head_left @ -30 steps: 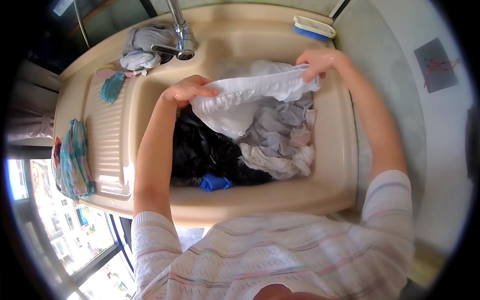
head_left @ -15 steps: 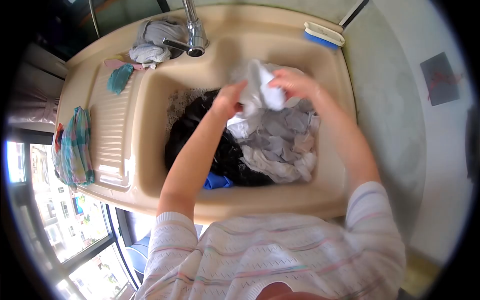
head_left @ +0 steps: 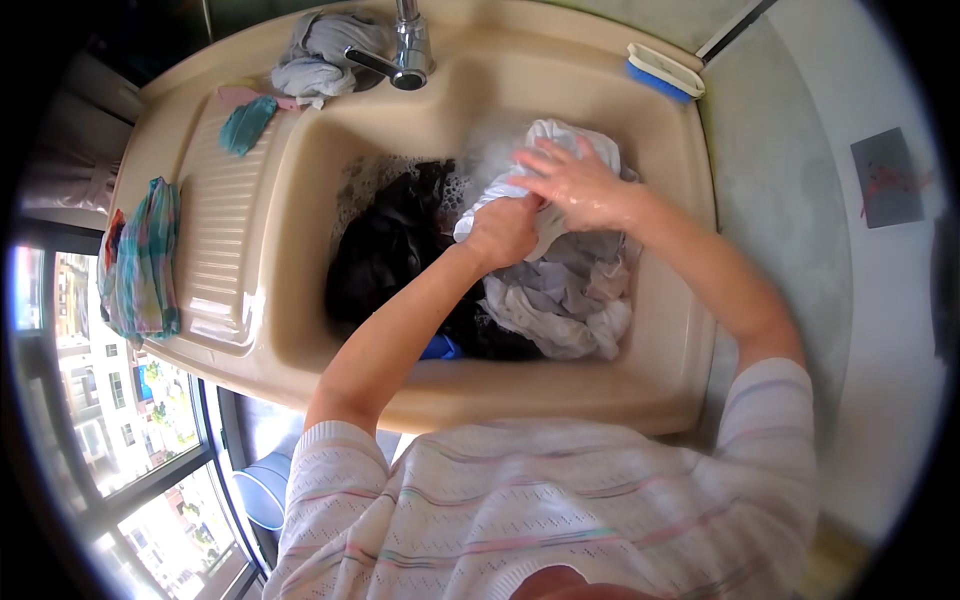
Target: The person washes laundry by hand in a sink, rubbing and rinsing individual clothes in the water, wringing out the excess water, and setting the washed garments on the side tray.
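At the sink [head_left: 490,395], the left hand [head_left: 504,231], fingertips hidden, clenches white cloth [head_left: 600,147] beside the spread right hand [head_left: 580,188].

Basin [head_left: 655,330], by clock: passage over drainboard [head_left: 215,245] at nine and front rim [head_left: 545,400] at six; obstacles, teal cloth [head_left: 247,125] at ten, tap [head_left: 412,50] at eleven, white cloth [head_left: 570,135] at one, right hand [head_left: 582,188] and, beyond, brush [head_left: 665,72] toward two, left hand [head_left: 505,234] central, forearms [head_left: 395,335] across three and seven.
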Available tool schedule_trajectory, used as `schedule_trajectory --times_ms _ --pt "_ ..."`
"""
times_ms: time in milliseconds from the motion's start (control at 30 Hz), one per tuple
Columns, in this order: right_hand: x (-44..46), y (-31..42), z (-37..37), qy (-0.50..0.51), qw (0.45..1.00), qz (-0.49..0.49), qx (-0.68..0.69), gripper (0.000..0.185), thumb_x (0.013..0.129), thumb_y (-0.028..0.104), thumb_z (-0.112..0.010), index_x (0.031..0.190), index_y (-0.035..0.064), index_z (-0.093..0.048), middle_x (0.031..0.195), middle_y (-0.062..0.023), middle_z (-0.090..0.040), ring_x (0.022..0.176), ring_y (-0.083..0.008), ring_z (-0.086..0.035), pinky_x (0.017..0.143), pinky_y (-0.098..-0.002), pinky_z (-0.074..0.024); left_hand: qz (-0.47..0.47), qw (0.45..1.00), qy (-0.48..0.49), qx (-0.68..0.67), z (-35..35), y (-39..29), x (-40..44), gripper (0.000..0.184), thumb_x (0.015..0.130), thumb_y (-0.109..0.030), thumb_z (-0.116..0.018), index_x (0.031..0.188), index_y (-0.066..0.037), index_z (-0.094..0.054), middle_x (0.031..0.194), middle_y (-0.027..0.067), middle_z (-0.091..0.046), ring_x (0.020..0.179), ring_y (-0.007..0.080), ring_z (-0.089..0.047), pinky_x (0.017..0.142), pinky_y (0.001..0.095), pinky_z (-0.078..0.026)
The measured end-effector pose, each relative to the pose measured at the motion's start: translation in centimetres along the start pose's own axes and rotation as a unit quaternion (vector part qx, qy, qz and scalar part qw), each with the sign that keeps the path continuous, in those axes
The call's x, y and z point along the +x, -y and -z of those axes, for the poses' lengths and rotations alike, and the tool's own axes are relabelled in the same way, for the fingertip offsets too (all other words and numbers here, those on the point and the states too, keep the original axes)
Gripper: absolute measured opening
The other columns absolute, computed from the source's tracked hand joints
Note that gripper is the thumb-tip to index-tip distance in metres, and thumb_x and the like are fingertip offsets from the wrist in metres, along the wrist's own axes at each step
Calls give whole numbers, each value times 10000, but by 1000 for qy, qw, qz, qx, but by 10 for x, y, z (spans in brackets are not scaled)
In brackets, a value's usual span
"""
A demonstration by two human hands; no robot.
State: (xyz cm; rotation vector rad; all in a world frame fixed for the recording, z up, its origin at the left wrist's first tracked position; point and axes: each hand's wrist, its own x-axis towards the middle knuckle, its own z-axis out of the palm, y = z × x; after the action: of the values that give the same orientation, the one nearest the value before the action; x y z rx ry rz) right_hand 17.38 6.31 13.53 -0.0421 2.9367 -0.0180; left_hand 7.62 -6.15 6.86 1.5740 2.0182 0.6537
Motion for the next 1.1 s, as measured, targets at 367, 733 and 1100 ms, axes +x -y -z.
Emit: schedule_trajectory --times_ms 367,733,1100 --pt "20 -15 -13 68 849 -263 454 507 689 243 -648 1157 135 -485 1127 -91 -511 970 -234 -525 647 -407 -505 202 904 -83 -368 4 12 3 266 792 -154 -480 997 15 -496 881 196 -585 735 341 -607 611 418 -516" --pt "10 6 -81 21 796 -272 540 642 658 242 -719 1208 135 -406 931 -56 -516 813 -179 -537 673 -357 -479 270 752 67 -598 -14 7 -2 359 765 -229 -555 1034 7 -554 914 156 -595 748 267 -591 694 365 -498" --pt "-9 -9 -11 -281 692 -344 570 417 615 -47 -528 1013 67 -580 786 -55 -587 657 -151 -570 530 -305 -482 146 960 -148 -187 31 81 -59 242 692 -148 -581 902 -52 -656 792 97 -654 751 199 -626 712 295 -487"
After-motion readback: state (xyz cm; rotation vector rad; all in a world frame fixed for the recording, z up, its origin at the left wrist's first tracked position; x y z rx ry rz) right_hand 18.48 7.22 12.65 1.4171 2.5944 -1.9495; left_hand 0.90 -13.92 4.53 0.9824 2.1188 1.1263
